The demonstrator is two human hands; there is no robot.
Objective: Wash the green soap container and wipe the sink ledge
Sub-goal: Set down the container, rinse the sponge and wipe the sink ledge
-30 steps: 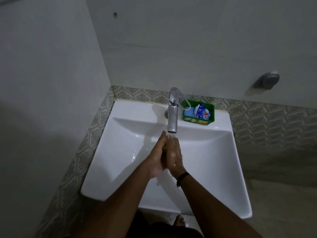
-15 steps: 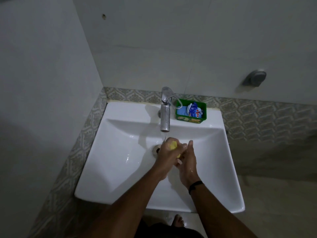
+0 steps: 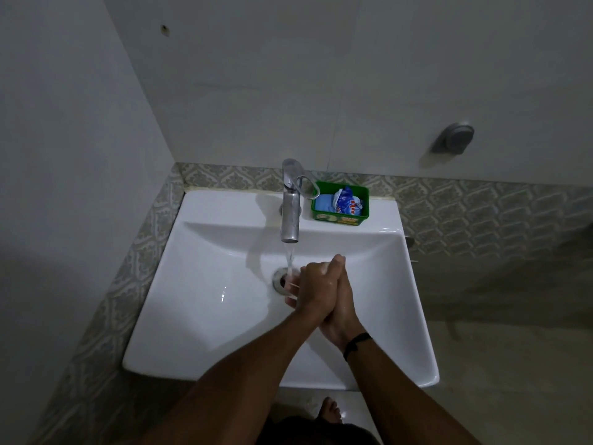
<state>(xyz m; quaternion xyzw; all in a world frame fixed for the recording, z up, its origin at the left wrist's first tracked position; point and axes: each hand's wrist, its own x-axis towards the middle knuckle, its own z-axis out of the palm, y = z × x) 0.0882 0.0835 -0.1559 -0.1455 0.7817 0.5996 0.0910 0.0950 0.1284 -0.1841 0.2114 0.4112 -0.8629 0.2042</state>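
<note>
My hands have shifted to the right of the faucet (image 3: 290, 207) stream since half a second ago; then they were under the spout with something yellow showing in my left hand. Now my left hand (image 3: 316, 289) and right hand (image 3: 340, 303) are pressed palm to palm over the sink basin (image 3: 205, 293), in front of the faucet and just right of the drain (image 3: 279, 281). The fingers of my left hand curl over the right hand; the fingers of my right hand (image 3: 337, 261) run straight and point toward the back wall. The yellow object no longer shows. I cannot tell whether it lies enclosed between the palms.

Water falls from the faucet into the drain, passing just left of my hands. A dark band (image 3: 356, 342) sits on my right wrist.

The green soap container (image 3: 340, 218) stands on the sink ledge (image 3: 224, 207), immediately right of the faucet and close behind its lever. It holds a blue item and a printed wrapper. It is well apart from my hands and untouched.

Assessment: this is hand rubbing or rinsing, preparatory at most. Neither part of the task appears begun. The container must be emptied and brought under the stream, and the ledge right of the faucet can only be wiped fully once the container is lifted. No cloth is in view.
</note>
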